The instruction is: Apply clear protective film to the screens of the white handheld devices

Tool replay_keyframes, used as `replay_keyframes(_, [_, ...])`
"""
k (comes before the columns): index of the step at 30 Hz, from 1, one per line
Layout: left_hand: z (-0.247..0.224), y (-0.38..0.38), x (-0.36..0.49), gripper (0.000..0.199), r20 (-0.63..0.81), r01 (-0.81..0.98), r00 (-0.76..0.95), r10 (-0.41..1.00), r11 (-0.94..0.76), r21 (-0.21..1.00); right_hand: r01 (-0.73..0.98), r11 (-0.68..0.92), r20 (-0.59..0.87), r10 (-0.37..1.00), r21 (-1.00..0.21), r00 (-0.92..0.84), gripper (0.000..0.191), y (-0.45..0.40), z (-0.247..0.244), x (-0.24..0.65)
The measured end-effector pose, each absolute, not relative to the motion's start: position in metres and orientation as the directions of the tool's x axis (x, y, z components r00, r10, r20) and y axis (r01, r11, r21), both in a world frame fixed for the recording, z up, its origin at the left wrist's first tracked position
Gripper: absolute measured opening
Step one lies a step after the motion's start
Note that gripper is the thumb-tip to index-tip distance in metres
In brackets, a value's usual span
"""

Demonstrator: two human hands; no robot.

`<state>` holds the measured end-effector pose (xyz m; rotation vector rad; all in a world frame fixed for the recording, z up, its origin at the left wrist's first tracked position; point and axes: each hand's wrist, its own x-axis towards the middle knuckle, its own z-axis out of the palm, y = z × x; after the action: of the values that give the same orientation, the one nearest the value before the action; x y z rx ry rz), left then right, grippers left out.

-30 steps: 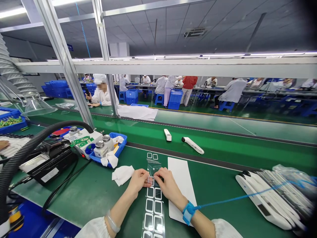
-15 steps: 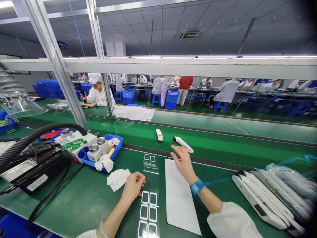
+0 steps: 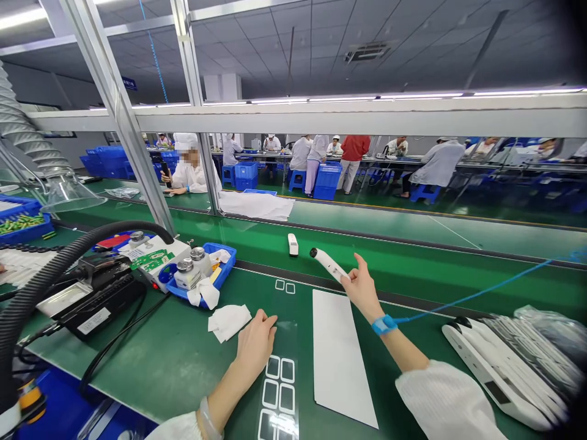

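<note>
Against green belt [image 3: 413, 275], a gadget [image 3: 328, 264] slants away leftward from the pinching right hand [image 3: 362, 290]; left hand [image 3: 255, 342], farther, half-curled, hold unclear.

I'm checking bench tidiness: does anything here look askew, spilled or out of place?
Slightly untidy: a crumpled white cloth or paper droops over the rim of the blue tray, and a second piece lies loose beside the left hand. I see nothing spilled or damaged.

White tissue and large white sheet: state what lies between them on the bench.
In the head view, the left hand lies nearest the white tissue, then the clear film strip, before the large white sheet.
</note>
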<state>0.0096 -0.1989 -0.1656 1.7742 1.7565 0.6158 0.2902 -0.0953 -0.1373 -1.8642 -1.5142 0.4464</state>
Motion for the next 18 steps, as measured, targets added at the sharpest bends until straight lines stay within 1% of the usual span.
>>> replay_keyframes(1, [-0.162,-0.199,0.011,0.034,-0.065,0.725,0.03,0.997,0.023,0.689,0.732,-0.013,0.201,0.958,-0.681,0.204,0.073,-0.112,-0.135,0.282])
replay_keyframes(2, [-0.158,-0.201,0.014,0.035,-0.063,0.708,0.029,0.998,0.024,0.705,0.753,0.094,0.278,0.953,-0.651,0.122,0.073,-0.13,-0.133,0.273])
replay_keyframes(4, [-0.147,-0.211,0.021,0.04,-0.072,0.66,0.05,0.996,0.021,0.751,0.791,0.297,0.442,0.896,-0.535,-0.038,0.07,-0.17,-0.132,0.253])
replay_keyframes(5, [-0.141,-0.219,0.026,0.043,-0.107,0.571,0.055,0.993,0.057,0.819,0.802,0.39,0.517,0.847,-0.452,-0.121,0.069,-0.19,-0.132,0.243])
replay_keyframes(6, [-0.134,-0.229,0.031,0.047,-0.154,0.419,0.066,0.986,0.113,0.901,0.804,0.477,0.586,0.783,-0.355,-0.206,0.067,-0.21,-0.131,0.231])
replay_keyframes(7, [-0.128,-0.24,0.035,0.05,-0.214,0.198,0.077,0.974,0.195,0.961,0.789,0.56,0.642,0.707,-0.252,-0.297,0.066,-0.23,-0.13,0.22])
replay_keyframes(8, [-0.122,-0.252,0.039,0.053,-0.271,-0.055,0.081,0.959,0.276,0.96,0.753,0.641,0.669,0.626,-0.149,-0.401,0.064,-0.249,-0.127,0.209])
replay_keyframes(9, [-0.118,-0.264,0.041,0.054,-0.33,-0.295,0.075,0.941,0.337,0.894,0.705,0.706,0.665,0.555,-0.061,-0.499,0.061,-0.268,-0.123,0.198])
replay_keyframes(10, [-0.115,-0.276,0.04,0.052,-0.382,-0.473,0.06,0.922,0.363,0.803,0.651,0.759,0.642,0.5,-0.001,-0.581,0.056,-0.285,-0.119,0.19])
replay_keyframes(11, [-0.113,-0.289,0.038,0.05,-0.421,-0.57,0.04,0.906,0.367,0.735,0.597,0.802,0.611,0.464,0.017,-0.641,0.049,-0.3,-0.114,0.183])
replay_keyframes(12, [-0.113,-0.302,0.033,0.049,-0.456,-0.625,0.022,0.89,0.368,0.688,0.556,0.831,0.599,0.449,-0.008,-0.663,0.043,-0.315,-0.11,0.178])
replay_keyframes(13, [-0.115,-0.315,0.027,0.048,-0.48,-0.656,0.009,0.877,0.367,0.66,0.535,0.841,0.607,0.466,-0.078,-0.644,0.039,-0.327,-0.108,0.175])
replay_keyframes(14, [-0.118,-0.329,0.019,0.048,-0.483,-0.667,0.003,0.876,0.362,0.652,0.528,0.83,0.626,0.51,-0.178,-0.59,0.038,-0.339,-0.107,0.175])
replay_keyframes(16, [-0.128,-0.357,0.001,0.048,-0.475,-0.659,-0.013,0.88,0.35,0.666,0.535,0.743,0.653,0.643,-0.402,-0.401,0.033,-0.358,-0.114,0.177])
replay_keyframes(17, [-0.135,-0.372,-0.008,0.051,-0.478,-0.651,-0.029,0.878,0.346,0.676,0.532,0.678,0.631,0.713,-0.508,-0.305,0.027,-0.366,-0.121,0.179])
replay_keyframes(18, [-0.143,-0.386,-0.017,0.058,-0.493,-0.644,-0.046,0.869,0.352,0.679,0.518,0.599,0.574,0.786,-0.611,-0.231,0.019,-0.374,-0.129,0.18])
